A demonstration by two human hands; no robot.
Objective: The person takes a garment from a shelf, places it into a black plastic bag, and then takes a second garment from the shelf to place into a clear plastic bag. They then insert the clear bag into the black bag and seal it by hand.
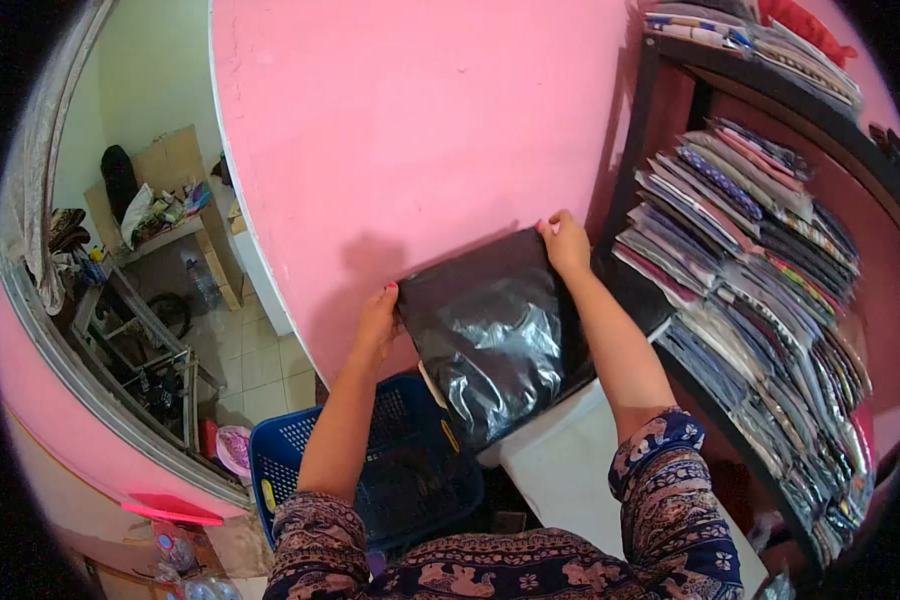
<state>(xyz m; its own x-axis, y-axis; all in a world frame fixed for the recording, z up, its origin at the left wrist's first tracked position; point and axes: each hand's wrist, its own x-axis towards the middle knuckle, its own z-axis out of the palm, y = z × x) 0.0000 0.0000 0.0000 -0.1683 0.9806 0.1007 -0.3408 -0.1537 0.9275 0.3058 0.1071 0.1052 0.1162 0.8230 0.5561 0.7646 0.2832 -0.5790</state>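
Between my two hands is a black folded garment in a shiny clear plastic bag (495,340). My left hand (377,320) pinches its upper left corner, thumb on top. At the upper right corner my right hand (567,245) grips the edge with bent fingers. The bag is tilted, its glossy face toward me and its far edge near the pink wall. Its lower edge overlaps a white surface (570,465) in this view. Below my left forearm stands a blue plastic basket (370,400) with perforated sides and yellow on its handles.
A dark shelf rack (635,150) on the right holds tall stacks of bagged folded clothes (750,270). The pink wall (420,120) closes off the front. On the left, a window frame (60,350) opens onto a cluttered room with a bicycle. A pink ledge (170,508) lies at lower left.
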